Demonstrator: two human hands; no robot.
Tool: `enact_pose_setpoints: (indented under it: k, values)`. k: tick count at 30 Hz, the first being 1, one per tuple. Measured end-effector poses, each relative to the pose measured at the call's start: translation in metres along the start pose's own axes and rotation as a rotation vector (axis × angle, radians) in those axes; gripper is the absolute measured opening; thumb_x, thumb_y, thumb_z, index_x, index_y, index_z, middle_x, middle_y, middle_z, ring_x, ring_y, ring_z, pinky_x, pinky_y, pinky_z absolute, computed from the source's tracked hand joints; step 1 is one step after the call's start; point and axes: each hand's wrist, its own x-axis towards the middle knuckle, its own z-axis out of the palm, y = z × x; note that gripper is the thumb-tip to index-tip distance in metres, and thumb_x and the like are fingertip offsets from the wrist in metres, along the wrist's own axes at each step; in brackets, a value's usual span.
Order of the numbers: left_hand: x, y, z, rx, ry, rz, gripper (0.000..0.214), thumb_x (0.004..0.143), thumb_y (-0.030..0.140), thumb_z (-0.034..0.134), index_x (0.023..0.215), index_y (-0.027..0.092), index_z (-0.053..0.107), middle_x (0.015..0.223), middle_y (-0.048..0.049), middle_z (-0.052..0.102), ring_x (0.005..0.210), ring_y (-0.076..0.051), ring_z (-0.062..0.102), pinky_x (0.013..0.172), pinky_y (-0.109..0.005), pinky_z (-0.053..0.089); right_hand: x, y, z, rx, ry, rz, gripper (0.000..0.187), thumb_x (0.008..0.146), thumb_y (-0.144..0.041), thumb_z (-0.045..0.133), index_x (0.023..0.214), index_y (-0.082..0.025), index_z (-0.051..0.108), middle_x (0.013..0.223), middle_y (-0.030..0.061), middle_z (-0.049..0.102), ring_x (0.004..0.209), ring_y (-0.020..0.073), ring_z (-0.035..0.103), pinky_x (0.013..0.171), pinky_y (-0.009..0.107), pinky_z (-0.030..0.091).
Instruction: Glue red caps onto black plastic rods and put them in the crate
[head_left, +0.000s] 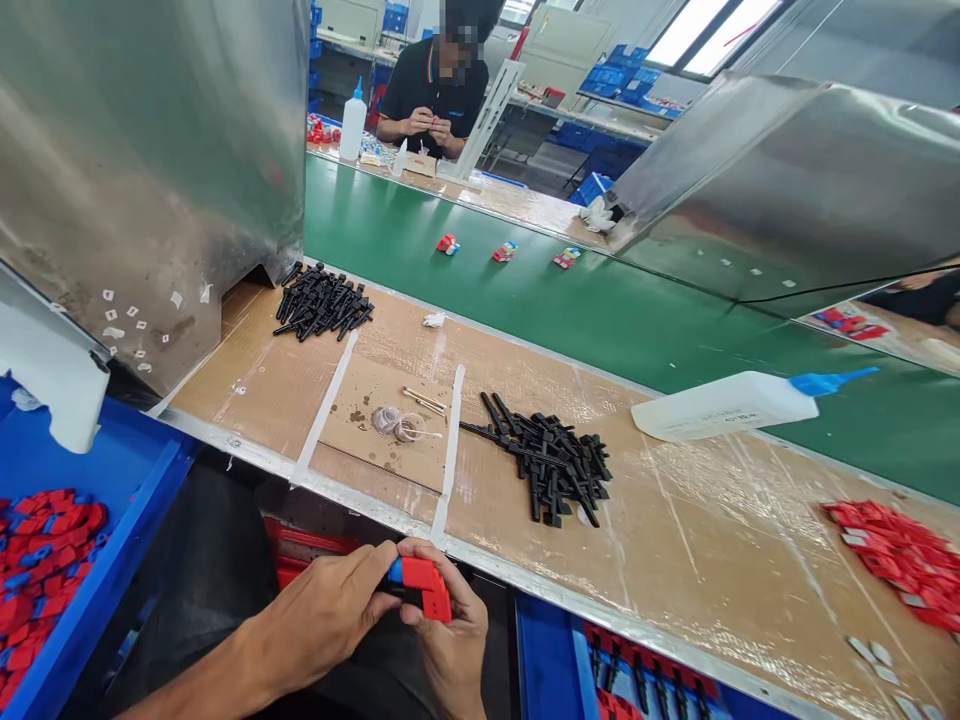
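Note:
Just off the bench's front edge, my two hands meet around a small red plastic part with blue and black portions. My left hand pinches its blue and black end between thumb and fingers. My right hand grips the red end, fingers curled behind it and thumb below. Fingers cover much of the black portion. Beyond my hands, a cardboard sheet carries small clear cups and cotton swabs.
Black stick-like parts lie in a right pile and a left pile. A white bottle lies tilted near the green belt. Blue bins flank me. Red parts sit far right. A co-worker sits opposite.

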Motion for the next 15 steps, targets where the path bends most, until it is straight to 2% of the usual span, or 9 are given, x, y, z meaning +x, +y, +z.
enact_pose_setpoints:
  k: [1,3,5,7,8,10,13,15]
  values:
    - [0.001,-0.001,0.001,-0.109,-0.014,-0.057,0.036,0.100,0.032,0.037,0.134,0.022,0.043,0.107,-0.0099,0.066,0.091,-0.022,0.066,0.077,-0.032,0.054,-0.001,0.002,-0.001,-0.007,0.013,0.011,0.047,0.063,-0.046,0.086,0.107,-0.032,0.075,0.097,0.0025,0.076,0.088,0.0226,0.072,0.079,0.029,0.060]
    - [0.004,-0.002,0.004,-0.486,-0.045,-0.210,0.033,0.099,0.039,0.040,0.124,0.022,0.051,0.084,-0.0021,0.062,0.069,-0.015,0.060,0.063,-0.024,0.049,0.000,0.004,-0.004,0.002,0.015,0.038,0.052,0.064,-0.049,0.084,0.112,-0.031,0.073,0.104,0.0051,0.076,0.094,0.0267,0.072,0.084,0.034,0.060]
    - [0.007,-0.004,0.010,-0.990,-0.091,-0.357,0.034,0.097,0.048,0.039,0.109,0.021,0.056,0.062,0.0073,0.041,0.043,-0.007,0.037,0.043,-0.018,0.033,0.002,0.003,-0.005,0.011,0.009,0.087,0.049,0.074,-0.051,0.077,0.117,-0.028,0.071,0.113,0.0079,0.074,0.100,0.0291,0.071,0.087,0.038,0.060]
    - [0.009,-0.008,0.017,-1.379,-0.113,-0.440,0.039,0.094,0.056,0.040,0.098,0.020,0.056,0.057,0.0114,0.023,0.036,-0.004,0.014,0.037,-0.018,0.018,0.004,0.000,-0.004,-0.014,0.014,0.153,0.039,0.085,-0.045,0.068,0.119,-0.026,0.070,0.115,0.0088,0.073,0.099,0.0275,0.072,0.086,0.037,0.060]
    - [0.011,-0.009,0.021,-1.465,-0.119,-0.458,0.040,0.093,0.058,0.043,0.096,0.020,0.055,0.057,0.0120,0.021,0.036,-0.003,0.011,0.036,-0.018,0.015,0.006,-0.003,-0.002,-0.038,0.028,0.181,0.035,0.087,-0.041,0.067,0.119,-0.026,0.071,0.115,0.0083,0.073,0.097,0.0261,0.073,0.085,0.036,0.061]
    - [0.013,-0.010,0.025,-1.381,-0.104,-0.478,0.038,0.091,0.057,0.049,0.098,0.021,0.054,0.056,0.0117,0.024,0.038,-0.004,0.016,0.038,-0.017,0.017,0.006,-0.007,0.003,-0.077,0.063,0.204,0.037,0.082,-0.034,0.073,0.119,-0.026,0.071,0.114,0.0072,0.074,0.097,0.0248,0.072,0.087,0.034,0.060]
    - [0.016,-0.001,0.028,-0.983,-0.036,-0.474,0.039,0.090,0.054,0.053,0.110,0.021,0.057,0.056,0.0079,0.038,0.045,-0.007,0.034,0.044,-0.017,0.030,0.001,-0.017,0.008,-0.098,0.128,0.167,0.042,0.077,-0.030,0.079,0.118,-0.027,0.070,0.112,0.0049,0.074,0.101,0.0237,0.071,0.091,0.032,0.057]
    - [0.019,0.005,0.028,-0.768,-0.005,-0.446,0.042,0.087,0.055,0.055,0.116,0.023,0.060,0.060,0.0041,0.050,0.053,-0.011,0.047,0.050,-0.019,0.041,-0.005,-0.025,0.003,-0.096,0.154,0.120,0.040,0.078,-0.030,0.077,0.117,-0.027,0.071,0.107,0.0041,0.076,0.097,0.0229,0.072,0.089,0.032,0.058]
